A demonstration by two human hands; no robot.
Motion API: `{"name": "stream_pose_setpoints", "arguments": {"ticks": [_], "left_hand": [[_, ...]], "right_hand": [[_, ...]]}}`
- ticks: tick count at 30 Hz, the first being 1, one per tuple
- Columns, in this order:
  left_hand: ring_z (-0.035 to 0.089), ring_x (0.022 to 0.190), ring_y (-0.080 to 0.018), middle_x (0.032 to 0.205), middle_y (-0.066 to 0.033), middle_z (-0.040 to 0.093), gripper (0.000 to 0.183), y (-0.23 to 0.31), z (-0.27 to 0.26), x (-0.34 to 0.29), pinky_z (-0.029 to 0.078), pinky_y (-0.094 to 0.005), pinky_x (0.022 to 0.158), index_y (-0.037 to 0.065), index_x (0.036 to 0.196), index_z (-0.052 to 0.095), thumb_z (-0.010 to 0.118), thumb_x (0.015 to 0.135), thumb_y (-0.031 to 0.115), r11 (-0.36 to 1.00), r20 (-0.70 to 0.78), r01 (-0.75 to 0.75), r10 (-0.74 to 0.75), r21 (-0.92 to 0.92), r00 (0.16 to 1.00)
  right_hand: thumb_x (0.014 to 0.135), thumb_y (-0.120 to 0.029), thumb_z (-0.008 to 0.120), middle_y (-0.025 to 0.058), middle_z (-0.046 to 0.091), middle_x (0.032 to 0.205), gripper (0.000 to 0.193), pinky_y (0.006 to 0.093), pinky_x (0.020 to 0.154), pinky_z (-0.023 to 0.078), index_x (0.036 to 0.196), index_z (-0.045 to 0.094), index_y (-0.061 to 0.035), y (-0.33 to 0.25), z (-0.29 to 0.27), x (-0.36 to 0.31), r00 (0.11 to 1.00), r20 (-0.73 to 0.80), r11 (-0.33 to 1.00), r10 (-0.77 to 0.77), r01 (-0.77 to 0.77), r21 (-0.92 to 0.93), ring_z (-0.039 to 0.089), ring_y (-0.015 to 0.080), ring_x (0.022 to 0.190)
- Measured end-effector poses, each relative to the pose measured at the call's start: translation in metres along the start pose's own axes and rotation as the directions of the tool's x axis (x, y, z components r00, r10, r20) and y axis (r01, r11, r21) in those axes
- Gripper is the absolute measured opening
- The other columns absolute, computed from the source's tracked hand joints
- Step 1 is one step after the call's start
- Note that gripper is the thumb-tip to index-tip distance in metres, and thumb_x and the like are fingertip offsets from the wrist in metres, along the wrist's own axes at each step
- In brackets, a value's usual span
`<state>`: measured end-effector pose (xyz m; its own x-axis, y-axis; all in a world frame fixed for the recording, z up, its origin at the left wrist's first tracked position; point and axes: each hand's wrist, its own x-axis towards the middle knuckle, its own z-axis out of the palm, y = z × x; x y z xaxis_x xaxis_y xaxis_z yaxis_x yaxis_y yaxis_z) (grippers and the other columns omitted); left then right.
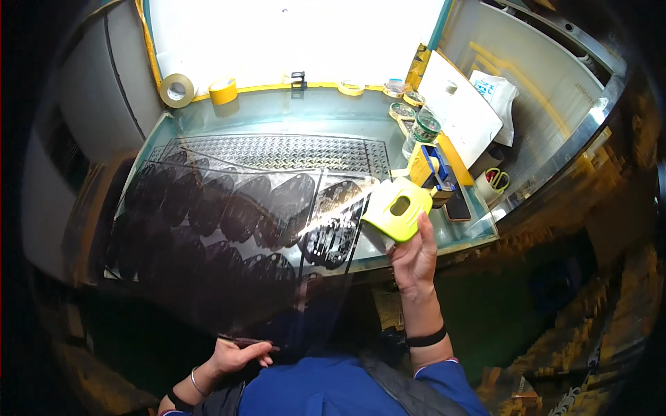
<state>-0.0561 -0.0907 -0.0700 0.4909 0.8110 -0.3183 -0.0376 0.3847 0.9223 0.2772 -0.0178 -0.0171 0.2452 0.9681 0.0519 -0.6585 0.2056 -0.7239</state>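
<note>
A large, glossy, see-through film (239,208) printed with rows of dark rounded shapes slopes from the glass-topped table toward me. Low at the front, my left hand (239,355) is closed, thumb against fingers, at the film's near edge; a thin dark strip shows at its fingertips. My right hand (416,260) grips a lime-green hole punch (399,211) with an oval opening in its top. The thumb lies along its side, and the other fingers are partly hidden beneath. The punch sits at the film's right edge; whether the film is inside its slot cannot be seen.
Behind the film stands a bright white panel (298,41). Tape rolls (223,91) line the table's back edge. At right are a blue tape dispenser (437,170), stacked green tape rolls (426,126), a phone (458,206) and a cup with scissors (491,182).
</note>
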Motion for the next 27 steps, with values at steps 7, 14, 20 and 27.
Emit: {"name": "stream_pose_setpoints", "arguments": {"ticks": [7, 14, 20, 27], "left_hand": [[0.063, 0.063, -0.0194, 0.072, -0.0151, 0.063, 0.009, -0.001, 0.001, -0.012, 0.055, -0.0282, 0.057, -0.009, 0.082, 0.062, 0.059, 0.08, -0.001, 0.999, -0.029, 0.049, -0.049, 0.0, 0.998], [0.063, 0.063, -0.0196, 0.072, -0.0152, 0.063, 0.009, -0.004, -0.001, -0.013, 0.055, -0.0281, 0.058, -0.009, 0.083, 0.062, 0.06, 0.08, -0.001, 0.998, -0.044, 0.056, -0.057, -0.02, 0.997], [0.063, 0.063, -0.0202, 0.072, -0.0154, 0.063, 0.008, -0.003, 0.0, -0.013, 0.055, -0.0289, 0.057, -0.009, 0.083, 0.062, 0.06, 0.08, -0.002, 0.998, -0.037, 0.056, -0.057, -0.023, 0.998], [0.063, 0.062, -0.0193, 0.073, -0.0151, 0.063, 0.007, 0.001, 0.001, -0.013, 0.055, -0.0282, 0.057, -0.008, 0.082, 0.062, 0.06, 0.079, -0.002, 0.998, -0.046, 0.063, -0.064, -0.019, 0.997]], "right_hand": [[0.082, -0.045, 0.054, 0.008, 0.053, 0.115, 0.057, 0.0376, 0.082, 0.048, 0.123, 0.041, -0.009, -0.004, 0.0, 0.017, 0.983, -0.167, 0.992, -0.069, 0.085, 0.091, 0.055, 0.0213, 0.101], [0.081, -0.046, 0.054, 0.0083, 0.054, 0.114, 0.057, 0.0365, 0.083, 0.048, 0.121, 0.043, -0.0079, -0.004, 0.002, 0.016, 0.983, -0.173, 0.987, -0.058, 0.083, 0.141, 0.056, 0.0218, 0.1], [0.081, -0.046, 0.054, 0.0082, 0.054, 0.113, 0.056, 0.0355, 0.082, 0.049, 0.121, 0.043, -0.0072, -0.002, 0.003, 0.015, 0.984, -0.174, 0.988, -0.047, 0.071, 0.135, 0.056, 0.0214, 0.1], [0.082, -0.043, 0.054, 0.0074, 0.054, 0.113, 0.053, 0.0334, 0.078, 0.05, 0.121, 0.043, -0.0073, -0.002, 0.004, 0.014, 0.983, -0.174, 0.988, -0.059, 0.083, 0.132, 0.057, 0.02, 0.099]]}}
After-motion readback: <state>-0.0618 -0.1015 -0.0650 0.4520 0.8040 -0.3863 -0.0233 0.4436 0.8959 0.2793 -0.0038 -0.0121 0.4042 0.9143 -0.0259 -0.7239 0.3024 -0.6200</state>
